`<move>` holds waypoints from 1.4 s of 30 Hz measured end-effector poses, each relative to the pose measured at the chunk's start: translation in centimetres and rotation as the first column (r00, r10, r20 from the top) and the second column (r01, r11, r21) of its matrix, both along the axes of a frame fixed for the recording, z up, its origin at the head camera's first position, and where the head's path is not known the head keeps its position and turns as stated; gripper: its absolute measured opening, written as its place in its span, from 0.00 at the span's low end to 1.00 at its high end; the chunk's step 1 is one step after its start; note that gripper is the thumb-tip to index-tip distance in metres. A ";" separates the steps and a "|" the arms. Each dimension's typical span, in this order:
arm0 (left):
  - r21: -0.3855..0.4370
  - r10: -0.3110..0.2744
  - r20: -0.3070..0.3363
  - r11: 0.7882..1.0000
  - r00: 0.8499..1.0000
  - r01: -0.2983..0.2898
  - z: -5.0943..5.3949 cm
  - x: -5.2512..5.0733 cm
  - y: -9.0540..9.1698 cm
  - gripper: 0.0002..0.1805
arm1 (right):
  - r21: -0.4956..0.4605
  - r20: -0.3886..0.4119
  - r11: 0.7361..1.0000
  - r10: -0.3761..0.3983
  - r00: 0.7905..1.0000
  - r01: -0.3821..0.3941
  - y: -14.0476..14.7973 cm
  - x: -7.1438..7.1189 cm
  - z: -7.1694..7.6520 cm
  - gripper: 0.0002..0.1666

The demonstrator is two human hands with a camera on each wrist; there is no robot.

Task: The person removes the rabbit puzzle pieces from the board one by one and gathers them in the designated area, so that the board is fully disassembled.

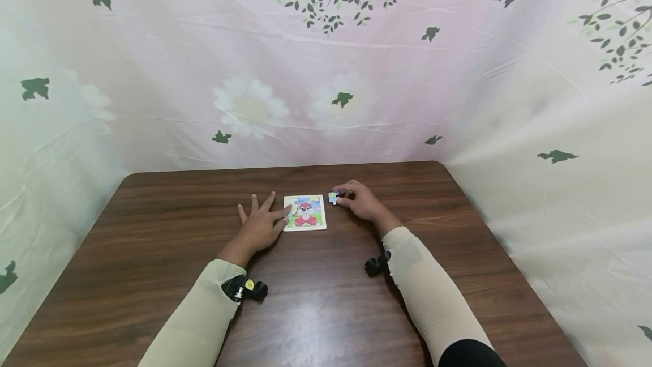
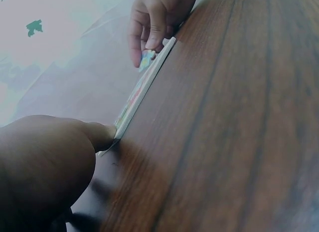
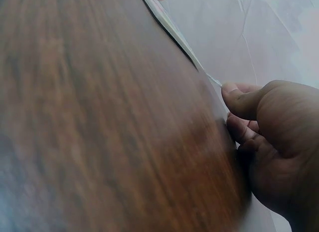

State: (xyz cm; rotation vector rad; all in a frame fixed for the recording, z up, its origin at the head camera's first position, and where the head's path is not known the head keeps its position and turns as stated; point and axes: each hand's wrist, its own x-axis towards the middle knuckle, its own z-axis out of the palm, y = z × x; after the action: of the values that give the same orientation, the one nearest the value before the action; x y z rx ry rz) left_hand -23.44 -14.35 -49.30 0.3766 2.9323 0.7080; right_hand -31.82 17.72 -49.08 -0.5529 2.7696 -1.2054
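Note:
A square jigsaw puzzle (image 1: 305, 221) in a pale frame, with a red animal picture, lies flat on the brown table. My left hand (image 1: 258, 228) has its fingers spread, with fingertips touching the puzzle's left edge. Just right of the frame, my right hand (image 1: 360, 200) pinches a small puzzle piece (image 1: 333, 197) between thumb and finger. In the left wrist view the piece (image 2: 146, 59) shows beside the far end of the puzzle (image 2: 144, 87). The right wrist view has the right hand (image 3: 279, 122) at the piece's thin edge, its face hidden.
The dark wood table (image 1: 305, 310) reaches to a pale cloth backdrop (image 1: 173, 89) printed with leaves, birds and flowers. A black wrist camera (image 1: 258, 291) sits on the left sleeve and another camera (image 1: 374, 266) on the right sleeve.

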 end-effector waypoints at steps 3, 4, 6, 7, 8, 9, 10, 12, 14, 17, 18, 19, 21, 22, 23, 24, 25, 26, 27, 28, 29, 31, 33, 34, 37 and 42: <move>0.001 0.004 -0.002 1.000 1.000 -0.004 0.0 0.1 0.0 0.28 | 0.009 -0.003 1.000 0.002 1.000 -0.002 0.0 0.0 0.0 0.19; 0.002 0.004 -0.005 1.000 1.000 -0.004 0.0 0.1 0.1 0.28 | 0.010 -0.002 1.000 0.000 1.000 0.000 0.0 0.0 0.0 0.19; 0.001 0.007 -0.009 1.000 1.000 -0.007 0.0 0.1 0.1 0.27 | 0.011 -0.002 1.000 -0.003 1.000 0.003 0.0 0.1 0.0 0.19; 0.001 0.009 -0.008 1.000 1.000 -0.009 0.0 0.1 0.1 0.27 | 0.012 -0.003 1.000 -0.005 1.000 0.005 0.0 0.1 0.0 0.19; 0.001 0.009 -0.010 1.000 1.000 -0.009 0.0 0.1 0.1 0.27 | 0.015 -0.004 1.000 -0.007 1.000 0.007 0.0 0.1 0.0 0.19; 0.001 0.009 -0.011 1.000 1.000 -0.009 0.0 0.1 0.0 0.27 | 0.016 -0.004 1.000 -0.011 1.000 0.011 0.0 0.1 0.0 0.19; 0.001 0.010 -0.010 1.000 1.000 -0.010 0.0 0.1 0.0 0.27 | 0.019 -0.005 1.000 -0.012 1.000 0.012 0.0 0.1 0.0 0.19; -0.001 0.011 -0.012 1.000 1.000 -0.011 0.0 0.1 0.0 0.27 | 0.030 -0.006 0.999 -0.013 1.000 0.013 -0.1 0.1 0.0 0.19; -0.003 0.010 -0.013 1.000 1.000 -0.010 -0.1 0.1 0.0 0.27 | 0.042 -0.004 0.999 -0.013 1.000 0.014 -0.2 0.2 0.1 0.19; -0.008 0.012 -0.013 1.000 1.000 -0.012 -0.1 0.1 0.1 0.28 | 0.067 -0.005 0.998 -0.004 1.000 0.005 -0.4 0.3 0.2 0.19; -0.008 0.013 -0.013 1.000 1.000 -0.013 -0.1 0.1 0.1 0.28 | 0.075 -0.010 0.997 -0.001 1.000 0.002 -0.5 0.4 0.2 0.19; -0.009 0.013 -0.010 1.000 1.000 -0.013 -0.1 0.1 0.1 0.28 | 0.081 -0.014 0.997 0.002 1.000 -0.001 -0.6 0.4 0.2 0.19; -0.008 0.013 -0.007 1.000 1.000 -0.013 -0.1 0.1 0.1 0.28 | 0.095 -0.028 0.995 0.007 1.000 -0.005 -0.8 0.4 0.2 0.19; -0.009 0.012 -0.004 1.000 1.000 -0.012 -0.1 0.1 0.1 0.28 | 0.100 -0.035 0.995 0.009 0.999 -0.005 -0.8 0.4 0.2 0.19; -0.011 0.011 -0.005 1.000 1.000 -0.011 -0.1 0.0 0.2 0.28 | 0.102 -0.038 0.995 0.008 0.999 -0.004 -0.9 0.4 0.1 0.19; -0.012 0.011 -0.001 1.000 1.000 -0.011 -0.1 0.0 0.2 0.28 | 0.104 -0.039 0.995 0.005 0.999 -0.001 -0.9 0.3 0.1 0.19; -0.014 0.011 0.002 1.000 1.000 -0.011 -0.1 0.0 0.2 0.28 | 0.102 -0.036 0.995 0.005 0.999 -0.001 -1.0 0.3 0.1 0.19; -0.016 0.011 0.003 1.000 1.000 -0.011 0.0 0.0 0.2 0.28 | 0.102 -0.034 0.995 0.004 0.999 -0.001 -1.0 0.3 0.1 0.20; -0.017 0.012 0.004 1.000 1.000 -0.012 0.0 0.0 0.2 0.28 | 0.103 -0.030 0.995 0.003 1.000 0.000 -1.0 0.3 0.1 0.20; -0.018 0.012 0.003 1.000 1.000 -0.012 0.0 0.1 0.2 0.28 | 0.102 -0.027 0.995 0.002 1.000 0.001 -1.0 0.3 0.0 0.20; -0.018 0.013 0.002 1.000 1.000 -0.013 0.0 0.1 0.1 0.28 | 0.102 -0.023 0.995 0.002 1.000 0.001 -1.0 0.4 0.0 0.21; -0.013 0.015 0.000 1.000 1.000 -0.015 0.0 0.1 0.1 0.28 | 0.101 -0.021 0.995 0.000 1.000 0.002 -1.1 0.3 0.0 0.21; -0.009 0.015 -0.001 1.000 1.000 -0.015 -0.1 0.1 0.1 0.28 | 0.108 -0.026 0.994 -0.004 1.000 0.007 -1.1 0.3 -0.1 0.21; -0.009 0.015 -0.002 1.000 1.000 -0.015 -0.1 0.1 0.0 0.28 | 0.109 -0.025 0.994 -0.006 1.000 0.009 -1.1 0.3 -0.1 0.21; -0.008 0.013 0.003 1.000 1.000 -0.013 -0.2 0.0 0.0 0.28 | 0.116 -0.012 0.993 -0.023 1.000 0.024 -1.1 0.3 0.0 0.19; -0.005 0.010 0.007 1.000 1.000 -0.010 -0.2 0.0 0.0 0.28 | 0.115 0.007 0.992 -0.049 0.999 0.048 -1.2 0.4 0.0 0.17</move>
State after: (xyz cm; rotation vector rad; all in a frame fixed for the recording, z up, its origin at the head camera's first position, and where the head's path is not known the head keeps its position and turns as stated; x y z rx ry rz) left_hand -23.41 -14.35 -49.49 0.3586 2.9305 0.7016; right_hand -31.42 16.54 -49.04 -0.4713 2.8370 -1.0458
